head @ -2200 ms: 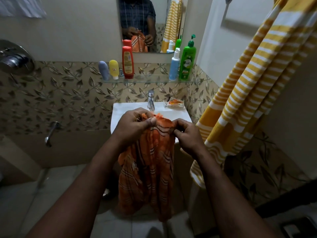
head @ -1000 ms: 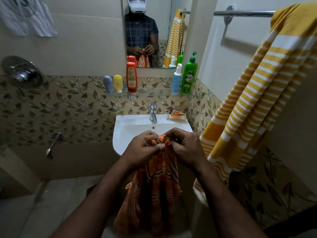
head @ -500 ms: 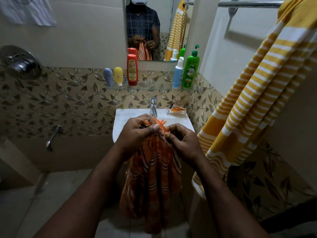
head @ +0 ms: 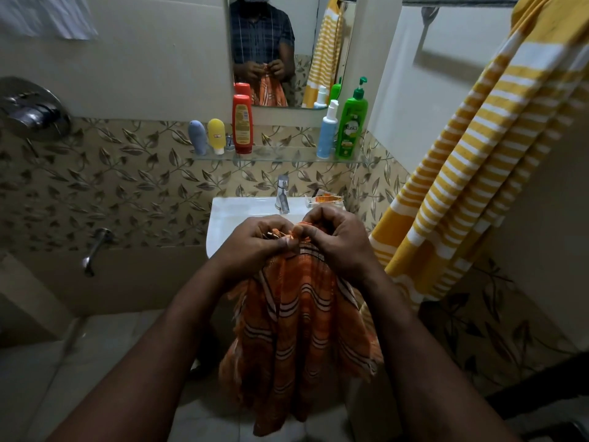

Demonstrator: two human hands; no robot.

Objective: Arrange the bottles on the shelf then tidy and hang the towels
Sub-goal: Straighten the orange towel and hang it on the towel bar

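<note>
An orange checked towel [head: 299, 333] hangs down in front of the white sink [head: 229, 218]. My left hand [head: 255, 247] and my right hand [head: 334, 240] pinch its bunched top edge side by side, fingers curled, thumbs almost touching. On the glass shelf [head: 287, 153] under the mirror stand a grey-blue bottle [head: 197, 137], a yellow bottle [head: 216, 135], a red bottle [head: 242, 122], a light blue spray bottle [head: 327, 130] and a green pump bottle [head: 352, 122]. A yellow and white striped towel [head: 497, 161] hangs from the metal rail [head: 459, 0] on the right wall.
A chrome tap [head: 282, 194] rises at the sink's back, a soap packet [head: 325, 199] beside it. A shower control [head: 32, 110] and a spout [head: 95, 247] are on the left wall. A white cloth [head: 51, 17] hangs top left. Tiled floor lies below.
My hands have drawn closer together along the orange towel's top edge, gathering it into a tighter bunch. The view has shifted up and down slightly; the bottles and yellow towel stay put.
</note>
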